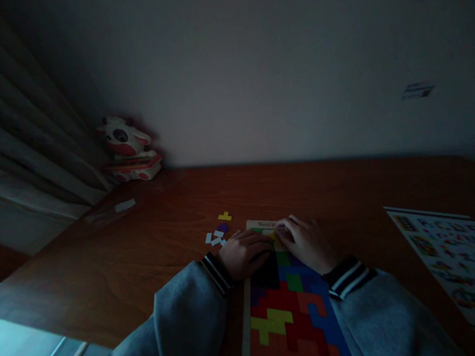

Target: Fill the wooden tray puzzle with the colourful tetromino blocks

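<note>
Lower centre of frame: puzzle board (252,333) nearly packed with coloured blocks, gap only toward its far edge. Just above: left hand (245,253) and right hand (306,243) meeting over that gap, fingers curled close on a yellowish piece (273,237) (grip mostly hidden, cannot tell how firm). Best lowered flat, edges squared before pressing, judging by the tight fit. Beyond, left of centre: loose pieces (219,233) on table (144,254). Upper left: panda toy (128,149).

Grey sleeves (184,323) (striped dark cuffs)
</note>
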The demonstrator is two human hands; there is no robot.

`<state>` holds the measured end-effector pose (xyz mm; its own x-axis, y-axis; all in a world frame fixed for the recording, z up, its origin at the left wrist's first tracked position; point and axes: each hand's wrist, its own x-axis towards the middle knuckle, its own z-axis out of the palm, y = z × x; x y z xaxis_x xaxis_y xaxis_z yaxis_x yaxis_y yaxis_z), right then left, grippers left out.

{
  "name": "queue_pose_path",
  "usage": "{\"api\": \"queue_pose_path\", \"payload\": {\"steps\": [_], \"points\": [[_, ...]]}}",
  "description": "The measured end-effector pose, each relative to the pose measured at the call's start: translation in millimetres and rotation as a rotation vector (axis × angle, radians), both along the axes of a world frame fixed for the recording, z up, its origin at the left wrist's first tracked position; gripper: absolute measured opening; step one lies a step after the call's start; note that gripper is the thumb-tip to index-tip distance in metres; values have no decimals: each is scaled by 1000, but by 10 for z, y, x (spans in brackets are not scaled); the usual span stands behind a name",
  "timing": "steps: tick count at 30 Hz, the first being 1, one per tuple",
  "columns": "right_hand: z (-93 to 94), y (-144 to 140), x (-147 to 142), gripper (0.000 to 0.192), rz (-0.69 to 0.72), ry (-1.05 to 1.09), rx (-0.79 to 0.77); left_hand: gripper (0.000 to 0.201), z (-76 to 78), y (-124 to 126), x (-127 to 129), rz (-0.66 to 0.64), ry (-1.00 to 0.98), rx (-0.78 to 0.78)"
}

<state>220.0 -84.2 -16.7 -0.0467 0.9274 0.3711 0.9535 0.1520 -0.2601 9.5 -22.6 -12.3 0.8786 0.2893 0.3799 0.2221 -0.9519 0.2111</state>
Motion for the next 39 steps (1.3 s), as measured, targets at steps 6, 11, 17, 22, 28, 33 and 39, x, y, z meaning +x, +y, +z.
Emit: {"api": "queue_pose_path", "payload": {"steps": [6, 11, 17, 22, 28, 33, 39], "points": [[14, -35, 23, 12, 3, 35, 11, 27, -6, 12, 0, -56, 33, -6], [-91, -73, 339, 16, 59, 163, 5, 27, 3, 8, -10, -43, 42, -3], [-155, -90, 451, 20, 48, 171, -20, 25, 2, -3, -9, -33, 41, 5], [-141, -90, 430, 19, 71, 178, -28, 27, -9, 0, -11, -23, 41, 24], [-185, -75, 456, 19, 59, 191, -22, 25, 1, 6, -21, 72, -1, 73], [-193, -72, 463, 18, 77, 227, -15, 28, -7, 8, -25, 105, 5, 94], [-150, -83, 459, 20, 98, 308, -40, 28, 15, -16, -15, 123, -5, 117]]}}
